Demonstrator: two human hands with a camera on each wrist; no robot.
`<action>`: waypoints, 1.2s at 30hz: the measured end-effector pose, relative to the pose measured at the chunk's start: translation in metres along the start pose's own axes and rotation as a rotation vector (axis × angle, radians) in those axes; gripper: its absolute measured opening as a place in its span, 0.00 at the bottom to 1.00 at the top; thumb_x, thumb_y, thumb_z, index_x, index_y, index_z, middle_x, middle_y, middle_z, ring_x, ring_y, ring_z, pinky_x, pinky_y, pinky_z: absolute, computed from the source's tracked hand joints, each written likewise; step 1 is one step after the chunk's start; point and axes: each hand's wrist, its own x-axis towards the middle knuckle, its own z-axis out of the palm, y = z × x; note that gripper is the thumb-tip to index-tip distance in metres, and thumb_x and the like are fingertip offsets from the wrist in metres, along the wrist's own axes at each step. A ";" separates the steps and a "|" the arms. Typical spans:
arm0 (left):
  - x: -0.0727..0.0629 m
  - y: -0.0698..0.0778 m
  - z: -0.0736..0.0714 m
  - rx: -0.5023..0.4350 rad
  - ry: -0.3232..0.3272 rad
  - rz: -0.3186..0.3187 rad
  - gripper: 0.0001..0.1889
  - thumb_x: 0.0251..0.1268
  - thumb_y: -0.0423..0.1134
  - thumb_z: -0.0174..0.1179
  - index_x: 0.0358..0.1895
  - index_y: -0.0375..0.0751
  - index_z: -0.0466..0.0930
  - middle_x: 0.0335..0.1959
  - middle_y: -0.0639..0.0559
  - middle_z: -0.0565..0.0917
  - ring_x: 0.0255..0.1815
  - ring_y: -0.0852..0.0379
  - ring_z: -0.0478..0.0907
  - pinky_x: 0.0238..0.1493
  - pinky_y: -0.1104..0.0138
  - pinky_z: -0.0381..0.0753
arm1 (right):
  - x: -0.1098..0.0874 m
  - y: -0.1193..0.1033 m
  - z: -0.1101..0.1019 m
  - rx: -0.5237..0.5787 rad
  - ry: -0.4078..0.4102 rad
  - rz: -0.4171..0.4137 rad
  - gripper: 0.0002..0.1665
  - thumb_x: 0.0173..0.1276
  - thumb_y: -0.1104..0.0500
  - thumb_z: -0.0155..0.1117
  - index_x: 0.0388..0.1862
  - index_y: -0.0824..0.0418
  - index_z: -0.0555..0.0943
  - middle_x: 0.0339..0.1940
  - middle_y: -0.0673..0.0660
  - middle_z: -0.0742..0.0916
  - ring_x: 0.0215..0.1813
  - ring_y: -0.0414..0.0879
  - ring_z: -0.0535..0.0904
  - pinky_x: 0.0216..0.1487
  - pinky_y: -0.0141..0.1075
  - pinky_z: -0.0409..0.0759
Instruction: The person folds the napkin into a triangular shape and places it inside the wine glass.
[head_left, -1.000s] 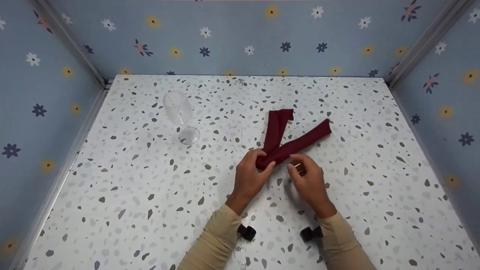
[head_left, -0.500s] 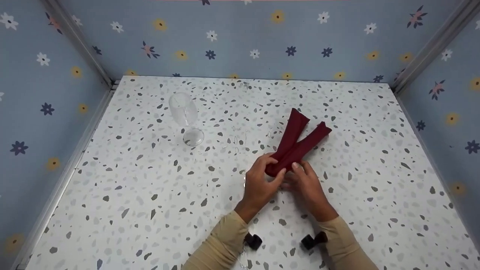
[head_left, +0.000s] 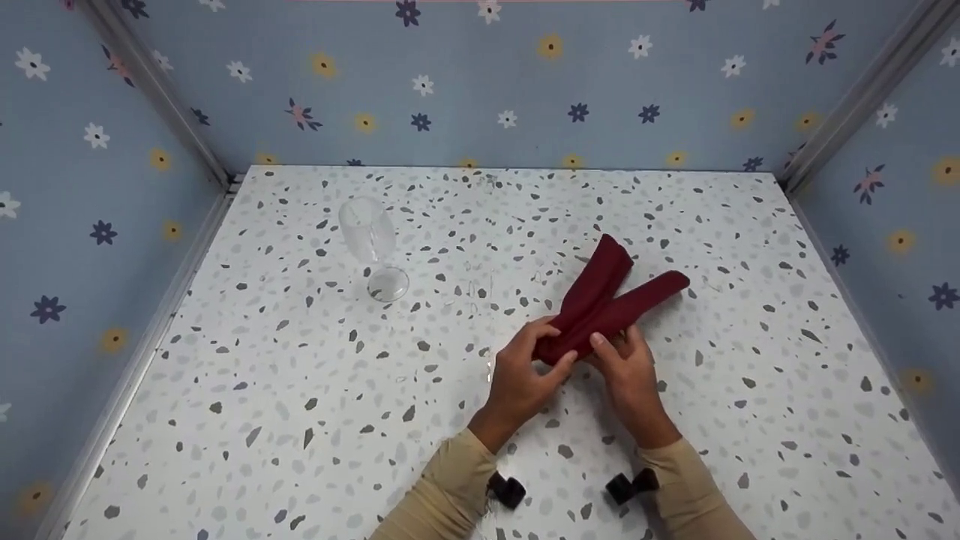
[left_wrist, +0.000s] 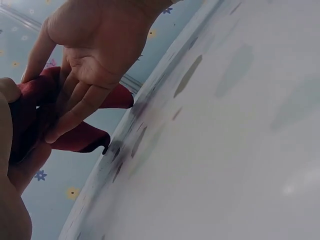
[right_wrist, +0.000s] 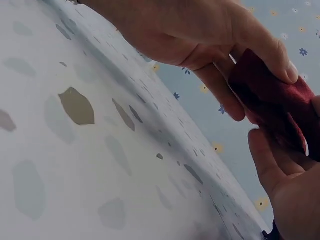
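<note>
A dark red cloth napkin [head_left: 592, 304], folded into a narrow strip, is bent into a V whose two ends point away and to the right. My left hand [head_left: 521, 375] pinches it near the bend, thumb on the near side. From the right, my right hand [head_left: 628, 379] holds the nearer arm of the V, its thumb [right_wrist: 280, 62] pressed on top and fingers underneath. In the left wrist view, the fingers [left_wrist: 82, 107] of the right hand reach under the napkin [left_wrist: 82, 137], which appears raised off the table. Part of the bend is hidden behind the hands.
A clear stemmed glass [head_left: 367, 232] stands at the back left of the speckled white table [head_left: 300, 360], well away from the hands. Flower-patterned blue panels [head_left: 465, 82] enclose the back and both sides. Black wrist mounts [head_left: 508, 491] show below the hands.
My right hand has moved from beside the napkin onto it and now grips it. The bend has shifted right and toward me, and the far arm has swung right, narrowing the V.
</note>
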 end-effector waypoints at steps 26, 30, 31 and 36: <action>-0.001 0.002 -0.006 -0.173 -0.118 0.015 0.25 0.60 0.31 0.66 0.62 0.37 0.74 0.58 0.48 0.81 0.57 0.57 0.78 0.57 0.64 0.78 | 0.001 0.011 -0.016 0.611 -0.343 0.199 0.21 0.82 0.65 0.45 0.70 0.65 0.70 0.65 0.58 0.78 0.65 0.49 0.71 0.67 0.39 0.66; -0.002 0.004 -0.006 -0.208 -0.122 0.012 0.24 0.61 0.30 0.65 0.62 0.34 0.75 0.58 0.44 0.82 0.58 0.54 0.79 0.57 0.63 0.78 | 0.001 0.008 -0.017 0.448 -0.347 0.139 0.18 0.81 0.65 0.46 0.65 0.62 0.73 0.59 0.57 0.81 0.56 0.48 0.76 0.57 0.37 0.74; -0.002 0.004 -0.006 -0.219 -0.121 0.014 0.23 0.62 0.29 0.65 0.61 0.33 0.75 0.58 0.43 0.82 0.59 0.53 0.79 0.57 0.63 0.78 | 0.001 0.007 -0.017 0.392 -0.323 0.125 0.17 0.81 0.65 0.48 0.64 0.61 0.74 0.57 0.57 0.81 0.54 0.47 0.78 0.53 0.37 0.76; 0.000 0.004 -0.006 -0.233 -0.123 0.011 0.22 0.65 0.29 0.63 0.61 0.32 0.75 0.58 0.42 0.82 0.57 0.52 0.80 0.55 0.63 0.80 | 0.003 0.002 -0.013 0.185 -0.195 0.080 0.12 0.78 0.65 0.55 0.57 0.60 0.76 0.42 0.55 0.84 0.33 0.43 0.77 0.32 0.32 0.75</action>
